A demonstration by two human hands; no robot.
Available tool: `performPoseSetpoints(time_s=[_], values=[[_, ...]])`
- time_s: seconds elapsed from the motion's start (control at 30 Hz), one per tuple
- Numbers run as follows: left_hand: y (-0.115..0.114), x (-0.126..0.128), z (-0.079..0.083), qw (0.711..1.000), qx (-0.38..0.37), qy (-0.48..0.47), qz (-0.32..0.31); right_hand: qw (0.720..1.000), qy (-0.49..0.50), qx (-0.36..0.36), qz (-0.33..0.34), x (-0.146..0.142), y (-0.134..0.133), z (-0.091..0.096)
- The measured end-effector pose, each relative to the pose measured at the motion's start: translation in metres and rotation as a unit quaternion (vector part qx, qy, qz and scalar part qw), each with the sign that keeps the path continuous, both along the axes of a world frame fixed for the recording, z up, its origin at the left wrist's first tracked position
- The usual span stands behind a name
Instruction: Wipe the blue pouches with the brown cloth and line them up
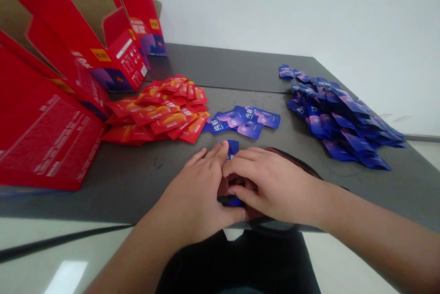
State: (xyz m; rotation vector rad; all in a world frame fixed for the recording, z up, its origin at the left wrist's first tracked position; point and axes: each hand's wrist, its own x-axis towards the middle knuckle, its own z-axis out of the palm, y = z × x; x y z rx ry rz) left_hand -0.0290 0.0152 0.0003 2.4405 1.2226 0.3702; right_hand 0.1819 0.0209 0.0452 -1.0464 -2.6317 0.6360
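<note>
The head view shows both hands meeting over a brownish-red item with a black edge [223, 187], low on the dark grey worktop [140, 188]. The step in hand looks like close two-handed handling of it. The left hand [202, 188] has fingers stretched and thumb spread; the right hand [266, 182] is curled. I cannot tell whether either grips. One glossy blue flat packet [233, 147] shows just beyond the left fingertips. The next move seems to call for steadying with the left and fine fingertip work with the right.

Counted: about four loose blue-purple packets [249, 130], overlapping; one red-orange packet heap [165, 115] and one blue packet heap [340, 120], their contents uncountable; at least three red cardboard boxes [130, 58].
</note>
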Motion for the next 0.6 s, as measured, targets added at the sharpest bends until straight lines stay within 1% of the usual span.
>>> performPoseSetpoints(time_s=[0.13,0.27,0.37,0.47,0.6], values=[[0.000,0.001,-0.001,1.000,-0.001,0.003,0.008,0.997,-0.047,0.039,-0.055,0.001,0.014,-0.003],[-0.003,-0.002,0.000,1.000,0.002,0.007,0.005,0.991,-0.074,0.087,-0.064,0.005,0.026,-0.010],[-0.007,-0.010,0.004,1.000,-0.004,0.025,-0.007,0.992,-0.040,0.094,-0.080,0.008,0.030,-0.016],[-0.010,-0.019,0.007,0.999,-0.013,0.041,-0.023,0.993,0.007,0.076,-0.088,0.010,0.034,-0.018],[-0.010,-0.021,0.007,0.998,0.018,0.052,-0.010,0.989,0.049,0.083,-0.108,0.014,0.036,-0.015]])
